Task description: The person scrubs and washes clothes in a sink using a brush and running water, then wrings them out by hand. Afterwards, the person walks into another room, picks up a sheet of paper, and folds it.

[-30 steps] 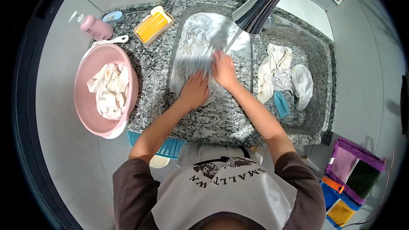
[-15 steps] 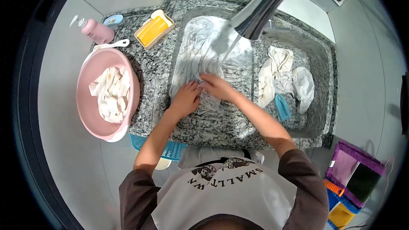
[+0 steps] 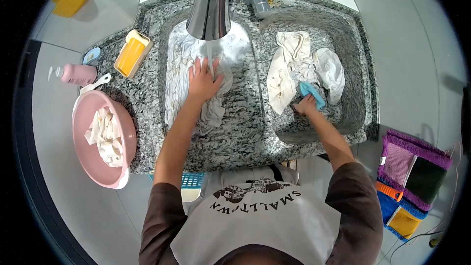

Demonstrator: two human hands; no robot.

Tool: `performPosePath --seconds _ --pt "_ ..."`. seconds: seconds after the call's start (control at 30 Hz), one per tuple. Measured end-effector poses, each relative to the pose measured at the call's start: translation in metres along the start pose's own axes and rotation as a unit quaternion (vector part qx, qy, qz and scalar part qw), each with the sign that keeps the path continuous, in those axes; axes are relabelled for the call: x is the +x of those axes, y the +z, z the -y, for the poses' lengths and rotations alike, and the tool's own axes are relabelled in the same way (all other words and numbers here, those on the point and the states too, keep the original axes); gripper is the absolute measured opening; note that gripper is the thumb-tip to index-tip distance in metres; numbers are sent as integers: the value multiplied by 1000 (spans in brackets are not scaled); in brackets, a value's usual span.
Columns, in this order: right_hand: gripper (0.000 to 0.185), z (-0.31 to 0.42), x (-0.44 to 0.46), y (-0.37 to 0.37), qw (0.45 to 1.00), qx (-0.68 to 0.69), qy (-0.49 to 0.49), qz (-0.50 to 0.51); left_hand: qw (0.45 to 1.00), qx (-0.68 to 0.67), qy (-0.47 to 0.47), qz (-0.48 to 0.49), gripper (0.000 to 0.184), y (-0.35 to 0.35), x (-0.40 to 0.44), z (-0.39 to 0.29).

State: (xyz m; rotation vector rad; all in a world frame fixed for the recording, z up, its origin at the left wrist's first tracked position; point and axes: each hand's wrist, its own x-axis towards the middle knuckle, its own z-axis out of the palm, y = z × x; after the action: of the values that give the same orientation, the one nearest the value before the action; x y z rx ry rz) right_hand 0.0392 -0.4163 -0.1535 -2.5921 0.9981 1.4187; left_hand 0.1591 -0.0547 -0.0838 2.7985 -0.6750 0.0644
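My left hand (image 3: 203, 82) lies with spread fingers on a wet white cloth (image 3: 179, 76) on the ribbed left side of the granite sink. Water runs from the chrome faucet (image 3: 210, 12) onto the cloth beside my fingers. In the right basin, my right hand (image 3: 306, 104) has its fingers closed around the near end of a blue scrub brush (image 3: 313, 93). A cream cloth (image 3: 282, 76) with stains lies left of the brush, and a crumpled white cloth (image 3: 329, 73) is to its right.
At left stands a pink basin (image 3: 81, 140) holding stained white cloth (image 3: 105, 140). Behind it are a white-handled brush (image 3: 100, 82), a pink pump bottle (image 3: 78, 74) and a box with a yellow soap bar (image 3: 130, 55). Colourful mats (image 3: 412, 167) hang at right.
Both hands were together on the wet cloth. My right hand has moved right to the blue scrub brush and taken hold of it; my left has spread flat. The view has shifted.
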Motion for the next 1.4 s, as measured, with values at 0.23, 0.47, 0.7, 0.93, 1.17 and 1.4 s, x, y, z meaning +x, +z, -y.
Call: performPosePath --seconds 0.23,0.47,0.7,0.93,1.17,1.4 --pt "83 -31 18 -9 965 48 -84 -242 993 65 -91 44 53 -7 4 -23" --pt "82 -51 48 -20 934 17 -175 -312 991 -30 -75 -106 38 -3 -12 -22" --pt "74 -47 57 -44 946 45 -191 -260 992 -100 -48 -54 32 -17 -33 -18" --pt "67 -58 25 -47 857 386 -311 -143 997 -65 -18 -29 38 -31 -59 -22" --pt "51 78 -163 -103 607 671 -372 208 997 -77 -25 14 41 -47 -86 -30" --pt "40 194 -197 -94 438 665 -437 417 994 -103 -11 -40 37 -37 -105 -23"
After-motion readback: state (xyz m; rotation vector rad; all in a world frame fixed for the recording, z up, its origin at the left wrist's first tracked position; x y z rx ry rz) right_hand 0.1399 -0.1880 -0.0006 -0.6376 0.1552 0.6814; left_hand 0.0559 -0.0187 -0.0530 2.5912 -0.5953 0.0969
